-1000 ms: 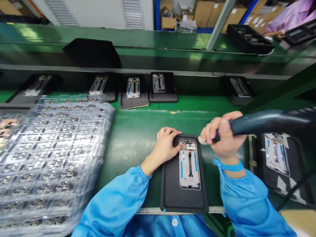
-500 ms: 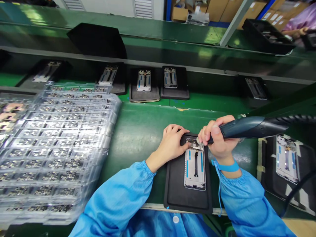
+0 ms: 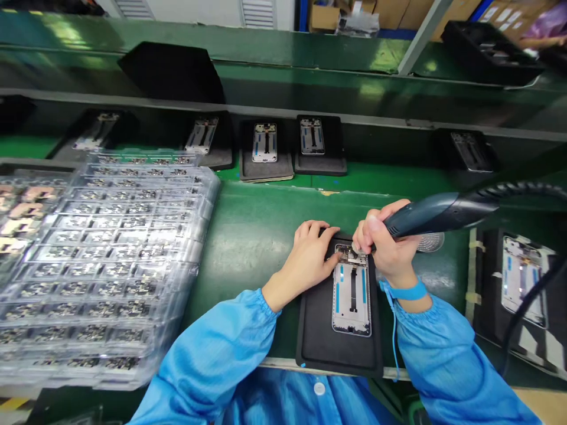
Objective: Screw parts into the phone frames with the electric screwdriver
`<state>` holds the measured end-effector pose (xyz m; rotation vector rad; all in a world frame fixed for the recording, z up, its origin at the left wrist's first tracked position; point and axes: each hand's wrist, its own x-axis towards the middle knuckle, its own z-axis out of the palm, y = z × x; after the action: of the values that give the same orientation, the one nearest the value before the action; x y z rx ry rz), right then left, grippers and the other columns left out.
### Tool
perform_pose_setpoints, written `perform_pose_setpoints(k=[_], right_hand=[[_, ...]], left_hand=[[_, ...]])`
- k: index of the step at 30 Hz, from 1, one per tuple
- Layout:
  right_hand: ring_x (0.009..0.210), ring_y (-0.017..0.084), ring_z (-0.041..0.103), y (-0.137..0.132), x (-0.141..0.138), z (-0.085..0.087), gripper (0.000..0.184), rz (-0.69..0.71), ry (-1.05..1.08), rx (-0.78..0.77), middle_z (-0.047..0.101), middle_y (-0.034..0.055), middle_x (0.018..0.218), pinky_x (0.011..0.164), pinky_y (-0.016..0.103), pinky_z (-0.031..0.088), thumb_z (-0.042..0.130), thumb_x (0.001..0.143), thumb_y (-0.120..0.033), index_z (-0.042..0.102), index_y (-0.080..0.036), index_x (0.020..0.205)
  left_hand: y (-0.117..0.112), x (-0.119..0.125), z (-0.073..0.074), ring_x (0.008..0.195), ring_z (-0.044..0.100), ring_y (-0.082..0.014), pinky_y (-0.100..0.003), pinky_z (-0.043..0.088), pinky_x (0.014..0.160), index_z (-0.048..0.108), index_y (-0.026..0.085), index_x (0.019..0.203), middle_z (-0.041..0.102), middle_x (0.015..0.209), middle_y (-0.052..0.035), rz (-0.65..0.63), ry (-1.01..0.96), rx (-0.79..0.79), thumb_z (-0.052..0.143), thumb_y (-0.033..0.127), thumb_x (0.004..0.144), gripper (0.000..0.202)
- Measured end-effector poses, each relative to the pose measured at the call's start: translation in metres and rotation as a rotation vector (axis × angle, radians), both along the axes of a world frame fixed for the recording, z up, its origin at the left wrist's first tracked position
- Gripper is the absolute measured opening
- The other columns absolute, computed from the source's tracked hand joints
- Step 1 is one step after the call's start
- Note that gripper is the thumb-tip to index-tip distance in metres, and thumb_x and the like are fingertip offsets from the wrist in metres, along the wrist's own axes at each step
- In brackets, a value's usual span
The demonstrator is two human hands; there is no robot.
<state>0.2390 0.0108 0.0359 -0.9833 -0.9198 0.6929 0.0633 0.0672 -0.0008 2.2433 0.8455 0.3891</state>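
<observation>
An open phone housing [image 3: 344, 301] with a black flex cable and blue strips lies on a black pad [image 3: 316, 333] at the bench edge. My left hand [image 3: 308, 257] rests at its upper left, fingers spread over the pad's top edge and thumb on the circuitry near the phone's top. In my right hand [image 3: 392, 251] is a dark corded tool that looks like an electric screwdriver [image 3: 427, 215], held at a slant. Its front end points at the phone's upper part; my fingers hide the tip. A blue band [image 3: 410, 293] circles my right wrist.
Stacked clear trays [image 3: 110, 236] of small circuit boards fill the left. Behind, several phone housings on black pads line a green conveyor [image 3: 376, 177]. At right lie another phone housing [image 3: 522, 277] and a hanging cable [image 3: 527, 307]. A mesh metal piece [image 3: 431, 242] sits behind my right hand.
My right hand and the screwdriver have shifted slightly left and up. The left hand stays on the phone and pad. The view has tilted a little, and the conveyor phones appear further right.
</observation>
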Motion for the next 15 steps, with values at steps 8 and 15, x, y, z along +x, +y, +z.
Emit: perform_pose_setpoints(k=[8, 15], right_hand=[[0.045, 0.013, 0.055, -0.011, -0.006, -0.005, 0.038, 0.019, -0.002, 0.004, 0.064, -0.0099, 0.071, 0.044, 0.029, 0.052, 0.105, 0.102, -0.040, 0.068, -0.032, 0.103], [0.043, 0.026, 0.054, -0.026, -0.004, -0.006, 0.044, -0.154, 0.006, -0.030, 0.059, -0.0032, 0.062, 0.042, 0.053, 0.051, 0.115, 0.080, -0.055, 0.075, -0.041, 0.092]], left_hand=[[-0.051, -0.083, 0.056, 0.135, 0.076, -0.0337, -0.051, 0.065, 0.121, 0.083, 0.023, 0.144, 0.086, 0.140, -0.0143, 0.012, -0.028, 0.048, 0.072, 0.030, 0.122, 0.025], [0.025, -0.203, 0.115, 0.088, 0.080, -0.0254, -0.034, 0.058, 0.087, 0.083, 0.023, 0.100, 0.084, 0.089, -0.0041, 0.543, 0.550, 0.019, 0.067, 0.034, 0.121, 0.029]])
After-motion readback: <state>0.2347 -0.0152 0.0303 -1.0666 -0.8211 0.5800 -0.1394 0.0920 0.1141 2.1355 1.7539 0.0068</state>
